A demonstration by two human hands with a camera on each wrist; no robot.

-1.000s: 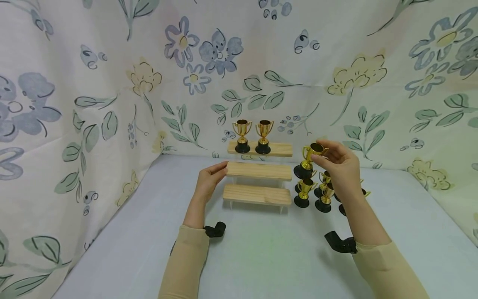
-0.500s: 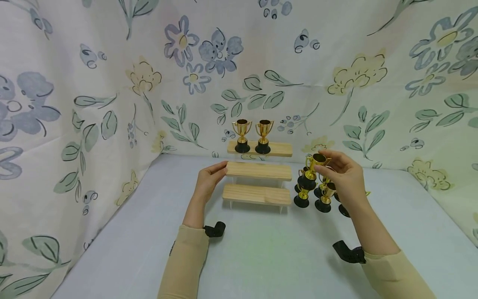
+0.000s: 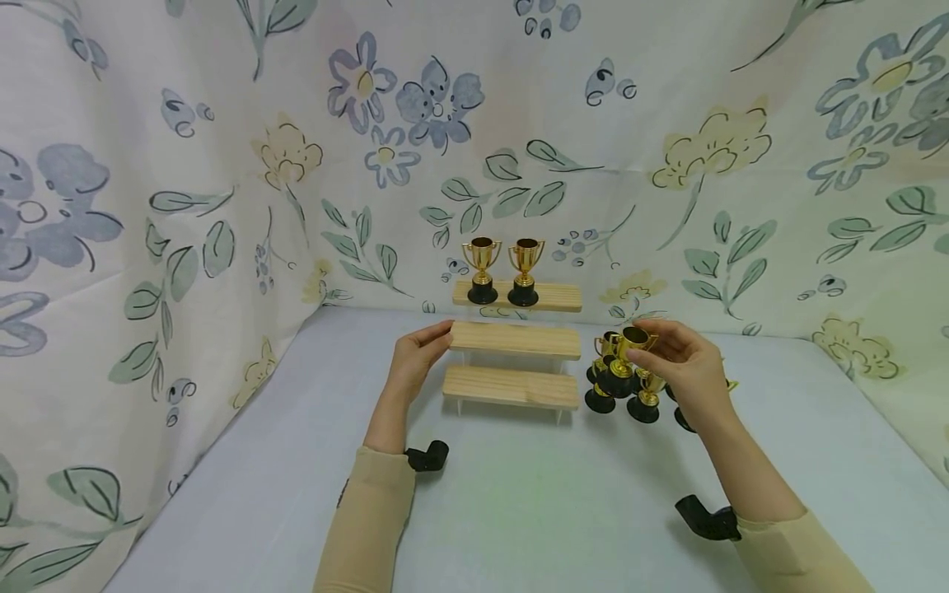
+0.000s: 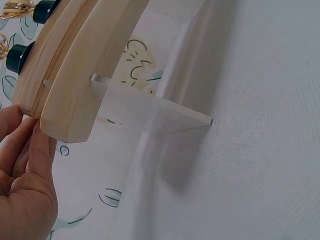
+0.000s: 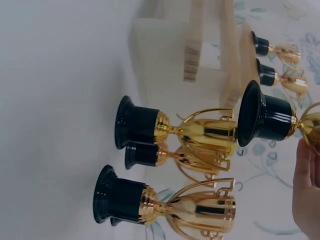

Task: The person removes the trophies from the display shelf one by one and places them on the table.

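Note:
My left hand (image 3: 412, 361) pinches the left end of the middle wooden shelf (image 3: 515, 339), thumb on top and fingers beneath in the left wrist view. Between the right hand's (image 3: 685, 366) thumb and fingers is the bowl of a small gold trophy cup (image 5: 267, 116) with a black base. It is held up over a cluster of similar trophies (image 3: 645, 405), overlapping several in the head view. In the right wrist view the standing trophies (image 5: 145, 122) rest on the white surface below the held one. Two more trophies (image 3: 523, 272) stand on the top shelf (image 3: 559, 298).
The lower wooden shelf (image 3: 511, 385) sits in front of the middle one, carried on clear supports (image 4: 155, 107). Floral cloth (image 3: 460, 99) hangs behind and at the sides of the white tabletop (image 3: 519, 511). A black wrist mount (image 3: 708, 519) sits on the right forearm.
The right hand has lowered the held trophy and shifted it slightly right, down over the standing trophies. The left hand stays at the middle shelf's end.

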